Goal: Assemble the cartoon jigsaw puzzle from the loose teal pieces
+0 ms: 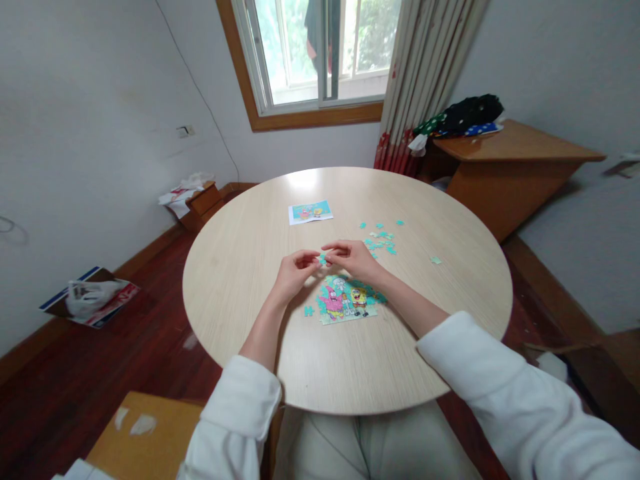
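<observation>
My left hand (295,268) and my right hand (354,257) meet above a round wooden table (250,267), fingers pinched together on a small teal puzzle piece (323,258) between them. Just below the hands lies a partly assembled cartoon jigsaw (347,301). A single loose teal piece (309,311) rests at its left edge. Several loose teal pieces (380,240) are scattered just right of my right hand, and one more (436,260) lies farther right. A small reference picture (310,212) lies beyond the hands.
A wooden desk (515,163) with dark and dotted cloth stands at the right wall by a curtain (425,73). A window is straight ahead. A plastic bag on a box (93,300) lies on the floor at left; a cardboard box (145,433) sits near my left elbow.
</observation>
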